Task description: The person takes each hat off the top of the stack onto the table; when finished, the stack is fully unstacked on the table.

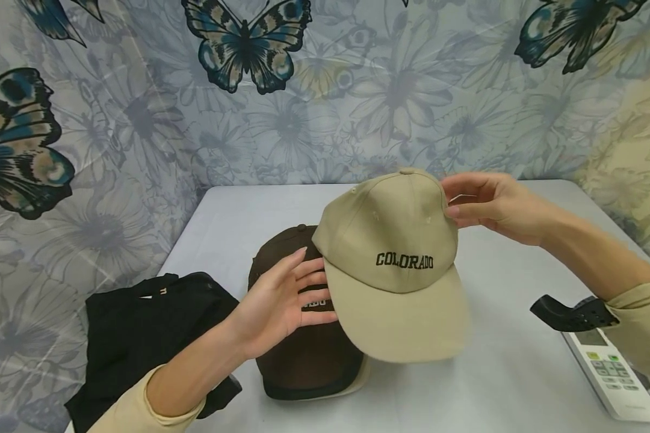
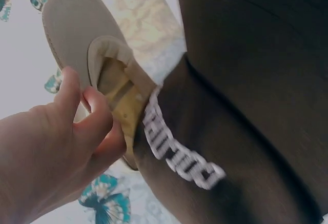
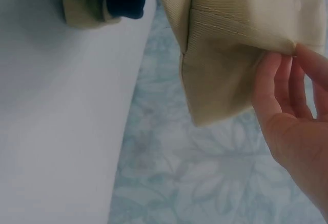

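A beige baseball cap [image 1: 395, 234] with dark COLORADO lettering is held up over the table, brim toward me. My right hand [image 1: 504, 207] pinches its crown at the right side; the right wrist view shows thumb and fingers on the cloth [image 3: 230, 80]. At the cap's left edge is my left hand [image 1: 281, 300], fingers extended, tips against or just behind the edge, thumb raised. Behind that hand a dark brown cap [image 1: 309, 355] with pale lettering lies on the table, partly covered; the left wrist view shows this brown cap [image 2: 205, 131] close up. A lighter brim edge peeks out beneath it.
Folded black cloth [image 1: 141, 337] lies at the left of the white table [image 1: 520, 373]. A white remote control [image 1: 612, 373] is at the right, beneath a black strap [image 1: 574, 314] near my right sleeve. A butterfly-patterned cloth [image 1: 401, 90] hangs behind the table.
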Motion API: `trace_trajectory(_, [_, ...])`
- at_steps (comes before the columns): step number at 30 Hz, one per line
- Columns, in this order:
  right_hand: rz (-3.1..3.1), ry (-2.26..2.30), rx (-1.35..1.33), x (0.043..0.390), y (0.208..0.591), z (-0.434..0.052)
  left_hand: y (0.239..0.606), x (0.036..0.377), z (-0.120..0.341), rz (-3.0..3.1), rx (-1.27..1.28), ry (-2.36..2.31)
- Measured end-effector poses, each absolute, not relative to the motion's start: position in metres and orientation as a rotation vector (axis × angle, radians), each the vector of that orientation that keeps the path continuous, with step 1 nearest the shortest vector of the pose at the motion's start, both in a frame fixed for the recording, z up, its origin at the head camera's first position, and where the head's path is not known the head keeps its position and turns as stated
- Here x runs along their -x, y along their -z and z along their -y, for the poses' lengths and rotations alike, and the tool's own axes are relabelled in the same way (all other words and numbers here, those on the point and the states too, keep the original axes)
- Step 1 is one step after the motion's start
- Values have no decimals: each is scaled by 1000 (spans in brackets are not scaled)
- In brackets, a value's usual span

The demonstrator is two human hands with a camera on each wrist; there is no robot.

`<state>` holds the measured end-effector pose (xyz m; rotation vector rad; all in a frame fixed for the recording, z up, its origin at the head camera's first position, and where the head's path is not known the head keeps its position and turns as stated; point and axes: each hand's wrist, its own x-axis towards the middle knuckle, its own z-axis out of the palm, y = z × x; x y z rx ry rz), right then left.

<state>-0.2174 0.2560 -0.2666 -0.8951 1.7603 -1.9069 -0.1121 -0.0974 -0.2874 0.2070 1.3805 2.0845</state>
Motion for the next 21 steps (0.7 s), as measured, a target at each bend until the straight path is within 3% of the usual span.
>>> trace_trajectory(21, [-1833,1751,899,212,280,-322,312,98,23,-1205,-71,-2197])
